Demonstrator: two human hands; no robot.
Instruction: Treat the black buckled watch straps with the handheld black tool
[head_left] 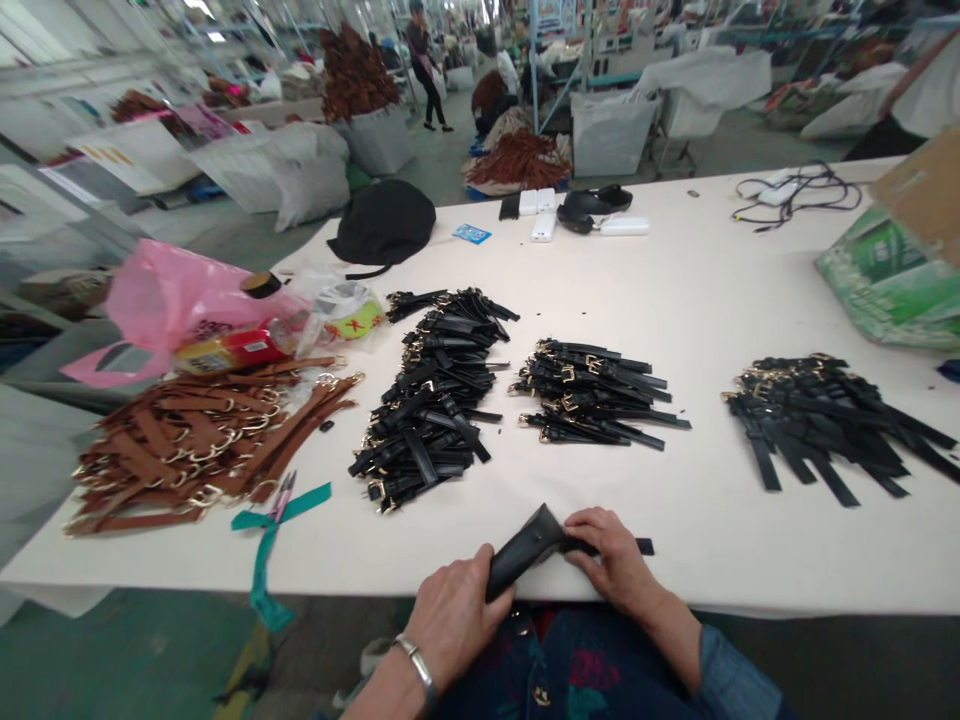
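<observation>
Pink plastic bag (169, 300) at left, blue card (472, 233) near a black cap (388, 222), green package (881, 275) at right.

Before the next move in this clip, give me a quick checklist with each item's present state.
1. Left hand grips the black object: ok.
2. Right hand has hold of the black strap: ok.
3. Join between object and strap visible: cannot tell, fingers cover it.
4. Brown straps apart from the nearest black pile: ok.
5. Teal ribbon wholly on the table: not ok, one end hangs over.
</observation>
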